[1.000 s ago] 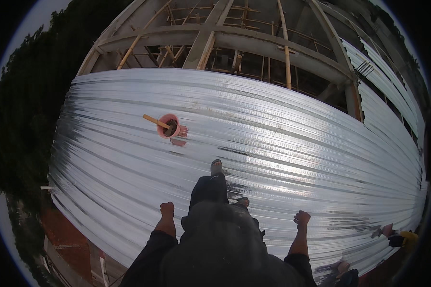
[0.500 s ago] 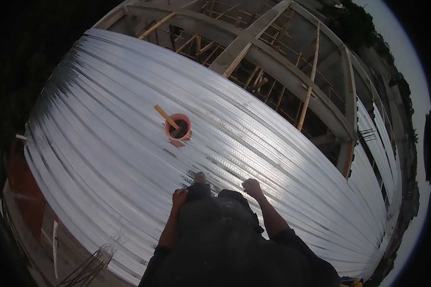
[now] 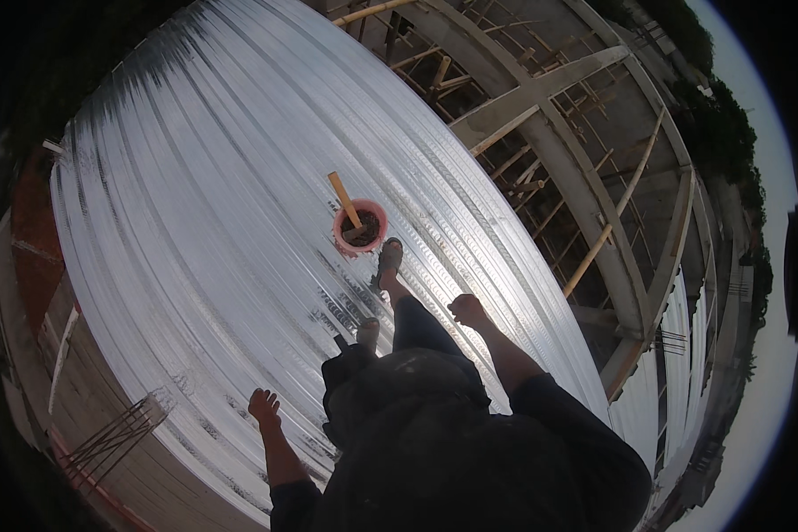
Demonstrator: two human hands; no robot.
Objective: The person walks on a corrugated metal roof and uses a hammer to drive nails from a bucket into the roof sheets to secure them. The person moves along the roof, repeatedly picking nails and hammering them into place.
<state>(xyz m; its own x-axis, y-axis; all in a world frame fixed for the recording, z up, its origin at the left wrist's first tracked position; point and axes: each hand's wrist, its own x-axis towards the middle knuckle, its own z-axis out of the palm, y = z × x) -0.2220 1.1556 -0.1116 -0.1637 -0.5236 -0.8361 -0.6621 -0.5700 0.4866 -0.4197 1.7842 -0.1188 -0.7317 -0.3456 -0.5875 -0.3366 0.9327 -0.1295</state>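
Observation:
My left hand (image 3: 264, 406) hangs out to the left over the metal decking, its fingers apart and nothing in them. On the other side my right hand (image 3: 468, 310) is held out above the ribbed sheets, fingers curled in and no object showing. A reddish bucket (image 3: 382, 218) stands on the sheets ahead of me, apart from both hands. Inside it lies dark material, and a hammer with a wooden handle (image 3: 345, 199) leans against the rim. My right foot (image 3: 390, 255) in a dark sandal is beside the bucket; my left foot (image 3: 368, 332) is farther back.
Shiny corrugated metal decking (image 3: 195, 239) spreads all around me. Beyond its right edge are concrete beams (image 3: 585, 222) with open gaps, bamboo poles (image 3: 590, 262) and props below. Bare rebar ends (image 3: 120, 434) stick up at the lower left edge.
I have stepped forward, my right foot now beside the bucket. My left hand has swung out to the left, its fingers loosened. The view has turned, so the beams sit farther right.

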